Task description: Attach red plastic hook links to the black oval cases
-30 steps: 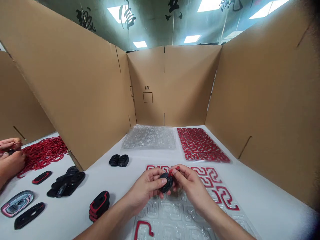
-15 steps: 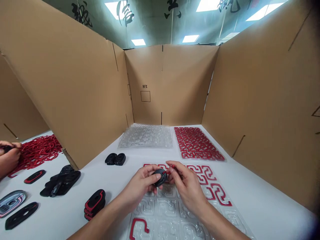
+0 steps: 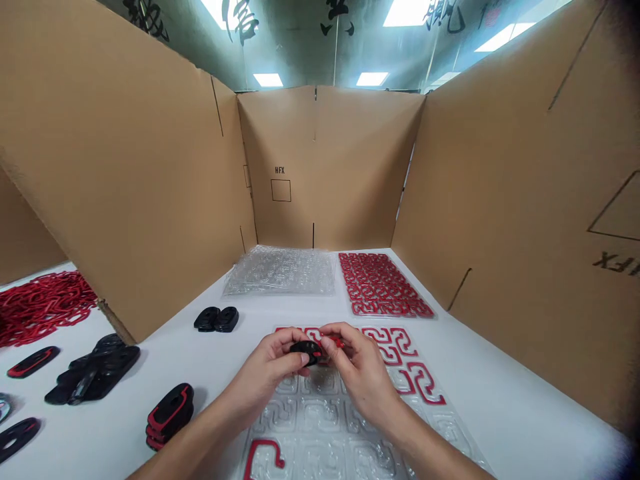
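Note:
My left hand (image 3: 260, 373) pinches a small black oval plastic cover (image 3: 305, 349) between thumb and fingers. A red curved trim strip (image 3: 338, 342) sits in the fingertips of my right hand (image 3: 364, 373), right beside the cover; part of it is hidden, and whether it touches the cover's edge I cannot tell. Both hands are above a clear plastic tray (image 3: 320, 415) with moulded slots. Red trim strips (image 3: 425, 383) fill slots along its far and right side, and a lone red strip (image 3: 263, 448) lies at its near left.
Left of my forearm stands a stack of black covers with red trim (image 3: 170, 408). Two black covers (image 3: 217, 319) lie farther back, a black pile (image 3: 95, 370) at left. Behind are clear trays (image 3: 280, 270) and a full red tray (image 3: 383, 283). Cardboard walls (image 3: 325, 167) enclose the table.
The view has turned slightly right, and the other person's hand at far left has gone out of frame. The black cover is now tilted flatter in my left hand.

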The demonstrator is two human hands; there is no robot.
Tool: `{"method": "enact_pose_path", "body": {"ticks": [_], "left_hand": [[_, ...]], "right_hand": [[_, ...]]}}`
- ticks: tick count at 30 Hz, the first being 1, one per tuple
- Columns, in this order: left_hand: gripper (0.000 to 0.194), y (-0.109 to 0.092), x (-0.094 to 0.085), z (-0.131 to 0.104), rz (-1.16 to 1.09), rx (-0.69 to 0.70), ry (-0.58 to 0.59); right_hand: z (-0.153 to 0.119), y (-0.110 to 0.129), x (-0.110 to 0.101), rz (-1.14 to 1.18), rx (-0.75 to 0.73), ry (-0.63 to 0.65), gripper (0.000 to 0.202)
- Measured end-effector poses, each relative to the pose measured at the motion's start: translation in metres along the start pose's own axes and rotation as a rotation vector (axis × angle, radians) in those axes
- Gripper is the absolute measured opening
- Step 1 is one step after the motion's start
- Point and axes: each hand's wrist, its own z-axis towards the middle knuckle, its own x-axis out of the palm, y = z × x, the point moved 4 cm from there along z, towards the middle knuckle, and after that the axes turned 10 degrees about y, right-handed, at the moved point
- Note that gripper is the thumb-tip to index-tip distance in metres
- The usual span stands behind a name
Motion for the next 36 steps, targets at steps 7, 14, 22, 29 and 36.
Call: {"method": "enact_pose_path", "body": {"ticks": [7, 14, 22, 29, 36], "left_hand": [[0.019, 0.003, -0.001, 0.002, 0.159, 0.052, 0.019], [0.023, -0.006, -0.002, 0.001, 0.197, 0.074, -0.071], [0.024, -0.002, -0.004, 0.001, 0.16, 0.054, -0.007], [0.012, -0.008, -0.005, -0.003, 0.602, 0.154, -0.194], [0.012, -0.015, -0.005, -0.008, 0.784, 0.291, -0.21]], "right_hand": [[0.0, 0.005, 0.001, 0.138, 0.018, -0.006, 0.021], [0.001, 0.001, 0.003, 0.269, 0.011, 0.028, 0.019], [-0.002, -0.001, 0.002, 0.037, -0.02, 0.018, 0.015], [-0.002, 0.004, 0.005, 0.104, -0.03, 0.015, 0.016], [0.008, 0.005, -0.004, 0.347, 0.143, 0.035, 0.034]]}}
